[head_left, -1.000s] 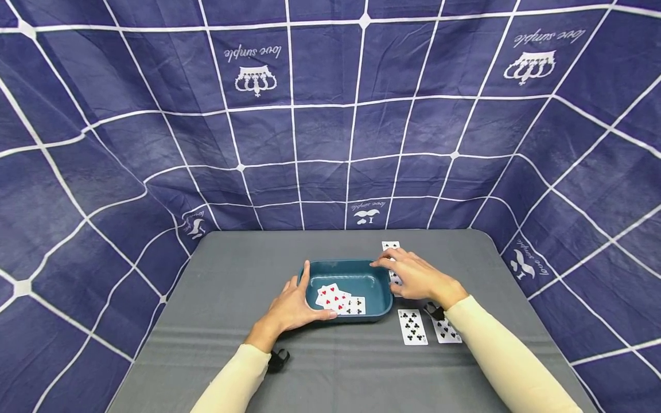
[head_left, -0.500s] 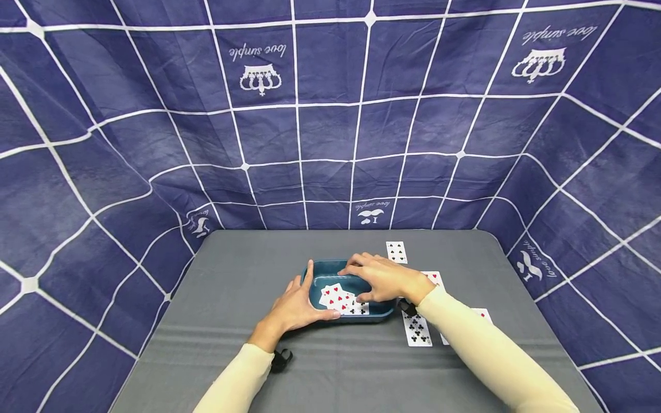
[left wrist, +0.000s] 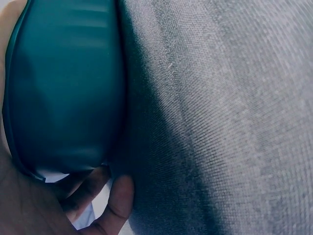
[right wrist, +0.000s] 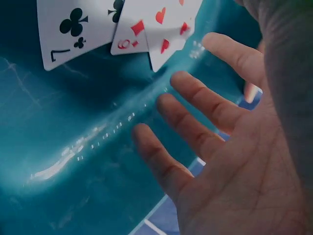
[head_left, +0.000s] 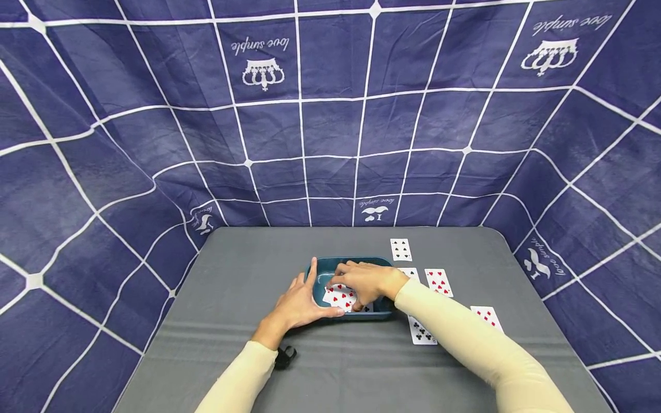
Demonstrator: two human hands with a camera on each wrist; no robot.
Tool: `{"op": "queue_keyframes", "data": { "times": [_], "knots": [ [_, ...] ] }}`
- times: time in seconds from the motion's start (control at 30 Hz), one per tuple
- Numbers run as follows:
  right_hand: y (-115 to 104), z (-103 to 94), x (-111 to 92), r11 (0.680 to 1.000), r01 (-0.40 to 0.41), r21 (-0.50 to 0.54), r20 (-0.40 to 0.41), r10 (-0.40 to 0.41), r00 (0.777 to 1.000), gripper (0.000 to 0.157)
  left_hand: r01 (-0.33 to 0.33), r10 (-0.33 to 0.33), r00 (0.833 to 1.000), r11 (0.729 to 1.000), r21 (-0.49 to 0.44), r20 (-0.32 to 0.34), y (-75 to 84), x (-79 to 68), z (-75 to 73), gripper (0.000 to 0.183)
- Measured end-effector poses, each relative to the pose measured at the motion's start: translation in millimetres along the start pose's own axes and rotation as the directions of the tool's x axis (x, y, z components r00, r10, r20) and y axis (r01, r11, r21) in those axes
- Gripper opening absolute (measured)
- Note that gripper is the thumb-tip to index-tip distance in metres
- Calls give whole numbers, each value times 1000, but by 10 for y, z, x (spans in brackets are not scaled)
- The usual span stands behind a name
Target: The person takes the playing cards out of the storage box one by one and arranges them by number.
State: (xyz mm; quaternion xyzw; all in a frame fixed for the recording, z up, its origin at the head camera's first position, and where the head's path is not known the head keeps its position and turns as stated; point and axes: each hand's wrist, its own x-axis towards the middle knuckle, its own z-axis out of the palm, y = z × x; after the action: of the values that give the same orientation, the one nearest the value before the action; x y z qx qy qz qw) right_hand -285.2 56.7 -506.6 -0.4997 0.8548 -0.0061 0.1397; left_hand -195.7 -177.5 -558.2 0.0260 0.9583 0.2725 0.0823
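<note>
A teal tray (head_left: 372, 317) sits on the table with several overlapping playing cards (head_left: 339, 297) lying face up in it. My left hand (head_left: 295, 306) holds the tray's left end, thumb along the near rim, other fingers round the end wall. In the left wrist view those fingers curl at the tray's end (left wrist: 68, 98). My right hand (head_left: 369, 281) reaches into the tray over the cards, holding nothing. The right wrist view shows its fingers spread and fairly straight beside a seven of clubs (right wrist: 73, 29), a diamond card (right wrist: 131, 36) and a heart card (right wrist: 166, 27).
Right of the tray lie a spade card (head_left: 400, 249), a heart card (head_left: 439, 282), a club card (head_left: 423, 334) and a diamond card (head_left: 486, 316). Another card (head_left: 410, 273) is partly hidden by my right arm. Blue cloth (head_left: 330, 132) hangs behind and beside the grey table (head_left: 248, 258).
My right hand has moved left, from the tray's right edge to over the cards inside. More cards on the right have come into view. The left hand keeps its hold on the tray.
</note>
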Motion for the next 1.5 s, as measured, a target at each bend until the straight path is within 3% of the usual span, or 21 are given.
{"op": "queue_keyframes", "data": {
  "times": [0.9,1.5],
  "knots": [
    [-66,50,148,997,36,-74,10,-35,999,84,-3,3,1000,1000,-13,-4,-14,14,8,160],
    [39,38,54,996,9,90,-37,-6,999,88,-10,10,999,1000,-7,-32,-6,5,8,162]
  ]
}}
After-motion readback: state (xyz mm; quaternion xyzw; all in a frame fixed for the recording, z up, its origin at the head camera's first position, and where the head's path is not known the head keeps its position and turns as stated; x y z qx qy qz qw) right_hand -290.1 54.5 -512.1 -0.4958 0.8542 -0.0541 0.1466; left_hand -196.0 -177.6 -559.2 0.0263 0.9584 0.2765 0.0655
